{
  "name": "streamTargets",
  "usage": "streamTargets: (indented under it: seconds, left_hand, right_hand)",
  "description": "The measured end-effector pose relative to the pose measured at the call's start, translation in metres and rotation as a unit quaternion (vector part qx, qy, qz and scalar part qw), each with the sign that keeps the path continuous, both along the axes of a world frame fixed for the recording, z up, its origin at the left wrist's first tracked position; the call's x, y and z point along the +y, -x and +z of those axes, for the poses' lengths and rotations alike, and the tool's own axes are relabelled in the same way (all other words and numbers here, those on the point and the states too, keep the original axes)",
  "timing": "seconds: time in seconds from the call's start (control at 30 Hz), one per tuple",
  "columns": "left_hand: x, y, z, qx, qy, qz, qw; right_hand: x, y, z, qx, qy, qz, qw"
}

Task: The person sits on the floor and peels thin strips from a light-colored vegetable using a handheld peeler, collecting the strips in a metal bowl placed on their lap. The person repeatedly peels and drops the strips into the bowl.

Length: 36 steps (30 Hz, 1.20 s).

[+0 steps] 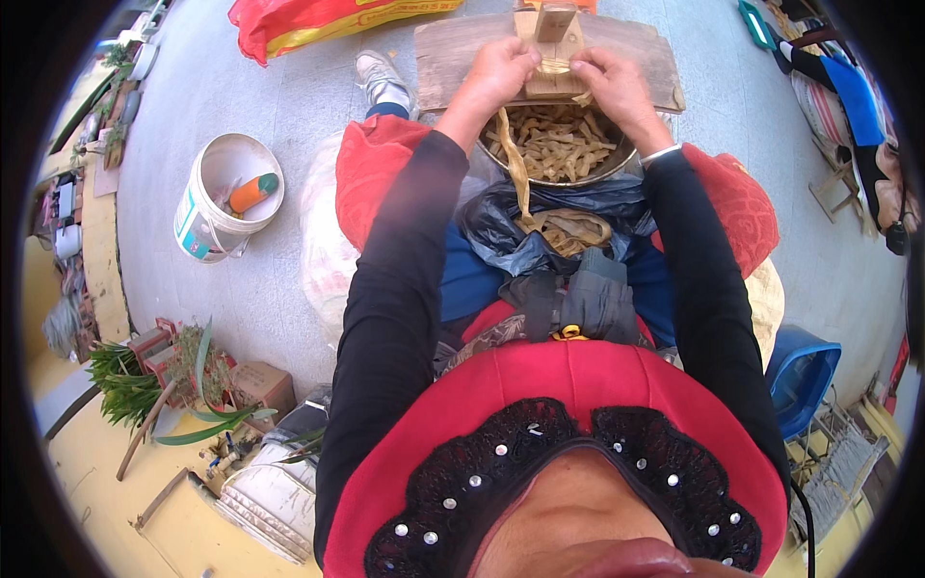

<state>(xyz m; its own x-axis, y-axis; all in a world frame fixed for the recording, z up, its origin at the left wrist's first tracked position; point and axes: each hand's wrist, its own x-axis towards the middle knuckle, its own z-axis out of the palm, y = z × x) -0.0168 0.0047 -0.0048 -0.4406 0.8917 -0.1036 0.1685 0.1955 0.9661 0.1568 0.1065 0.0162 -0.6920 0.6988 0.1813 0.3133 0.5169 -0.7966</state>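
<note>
My left hand [503,71] and my right hand [614,81] pinch a pale, fibrous dried strip [556,66] between them. It lies across a small wooden block [553,88] with an upright wooden post [556,23]. This block rests on a wide weathered board [462,61]. From below my left hand a long tan strip [515,159] hangs down to a coil of similar strips [576,225] in a black plastic bag [488,227] on my lap. Under the board's near edge, a round metal pan [555,183] holds many short cut pieces [560,141].
A white bucket [202,217] with an orange and green item [254,193] inside stands to the left. Beyond the board lies a red and yellow sack [289,29]. At the lower right is a blue plastic tub [802,376]. Another person [849,94] is at the far right.
</note>
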Motion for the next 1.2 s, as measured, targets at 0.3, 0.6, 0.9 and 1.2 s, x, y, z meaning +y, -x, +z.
streamTargets:
  seconds: [0.3,0.6,0.9,1.2]
  left_hand:
    - [-0.032,-0.011,0.003,0.207,0.048,0.067,0.975]
    - [-0.078,-0.099,0.020,-0.431,-0.017,-0.058,0.900]
    - [-0.093,-0.075,0.021,0.059,-0.040,-0.093,0.993]
    - [-0.105,-0.123,0.091,-0.296,-0.137,-0.072,0.942]
  right_hand:
    - [-0.039,-0.022,-0.002,0.010,-0.060,0.044,0.997]
    - [-0.083,-0.021,0.030,0.047,-0.150,-0.018,0.987]
    - [-0.089,-0.069,0.012,-0.144,0.054,0.151,0.977]
    - [-0.128,-0.082,0.110,0.181,0.479,0.120,0.850]
